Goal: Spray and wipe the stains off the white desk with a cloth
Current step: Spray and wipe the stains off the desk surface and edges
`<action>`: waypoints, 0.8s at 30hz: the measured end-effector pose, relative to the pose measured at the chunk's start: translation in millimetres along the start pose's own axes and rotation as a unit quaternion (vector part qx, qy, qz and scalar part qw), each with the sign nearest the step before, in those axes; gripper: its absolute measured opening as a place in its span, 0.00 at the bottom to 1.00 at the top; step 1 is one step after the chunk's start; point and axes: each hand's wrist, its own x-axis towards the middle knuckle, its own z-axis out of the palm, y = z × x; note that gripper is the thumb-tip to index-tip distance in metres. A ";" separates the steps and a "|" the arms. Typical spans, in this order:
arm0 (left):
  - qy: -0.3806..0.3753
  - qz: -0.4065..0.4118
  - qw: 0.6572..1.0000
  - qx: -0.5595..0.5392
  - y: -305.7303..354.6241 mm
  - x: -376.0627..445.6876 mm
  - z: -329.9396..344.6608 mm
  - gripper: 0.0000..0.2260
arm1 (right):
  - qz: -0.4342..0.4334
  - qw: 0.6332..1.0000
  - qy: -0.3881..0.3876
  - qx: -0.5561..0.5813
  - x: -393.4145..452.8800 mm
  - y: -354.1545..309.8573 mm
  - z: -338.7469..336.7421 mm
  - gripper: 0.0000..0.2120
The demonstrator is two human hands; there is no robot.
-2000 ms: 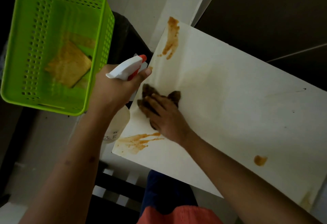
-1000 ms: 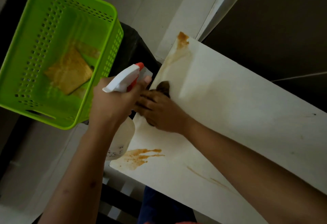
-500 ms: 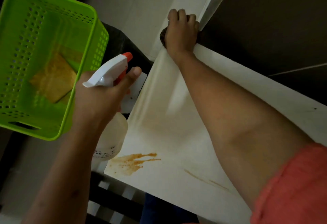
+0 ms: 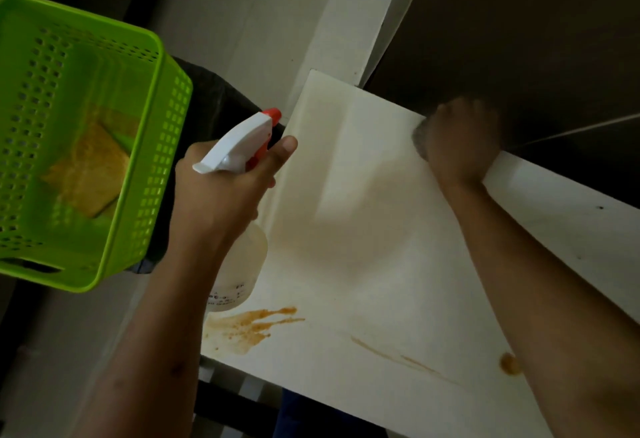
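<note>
The white desk [image 4: 363,264] fills the middle of the head view. My left hand [image 4: 221,195] grips a clear spray bottle [image 4: 239,264] with a white and red trigger head, held over the desk's left edge. My right hand [image 4: 460,140], blurred by motion, presses a dark cloth [image 4: 420,136] on the desk's far edge; only a sliver of cloth shows. An orange-brown splash stain [image 4: 252,327] lies near the front left corner. A thin streak [image 4: 398,358] and a small round spot [image 4: 509,363] mark the front. A faint brownish smear [image 4: 346,230] spreads across the middle.
A bright green perforated basket [image 4: 152,167] stands left of the desk with a yellow cloth [image 4: 86,171] lying in it. A dark object sits between the basket and the desk. A dark wall panel runs behind the desk's far edge.
My right hand swept the cloth up to the far left corner, wiping away the stain there, then moved right along the far edge. The left hand kept holding the bottle.
</note>
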 end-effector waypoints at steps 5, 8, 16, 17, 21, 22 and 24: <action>-0.001 0.011 1.000 -0.010 -4.8 3.4 -1.8 0.13 | -0.039 0.999 -0.005 0.015 4.3 -5.3 3.8 0.17; 0.006 0.010 1.000 -0.014 -8.4 5.9 -4.9 0.09 | -0.179 0.981 0.003 0.075 9.9 -35.0 12.7 0.13; 0.025 0.011 1.000 -0.015 -8.8 8.4 -5.9 0.10 | -0.306 0.944 -0.073 0.093 53.4 -130.5 30.0 0.14; 0.028 0.010 0.999 -0.014 -9.4 8.8 -5.4 0.11 | -0.320 0.940 -0.073 0.093 54.5 -137.1 31.0 0.15; 0.024 0.012 1.000 -0.011 -13.4 9.1 -6.4 0.09 | -0.347 0.927 -0.026 0.139 40.7 -148.4 34.4 0.12; 0.019 0.014 1.000 -0.008 -15.5 8.7 -6.8 0.08 | -0.353 0.923 -0.017 0.154 38.7 -147.9 35.0 0.11; 0.019 0.009 1.000 -0.001 -19.2 7.6 -7.1 0.07 | -0.366 0.913 -0.017 0.179 38.9 -146.9 33.6 0.10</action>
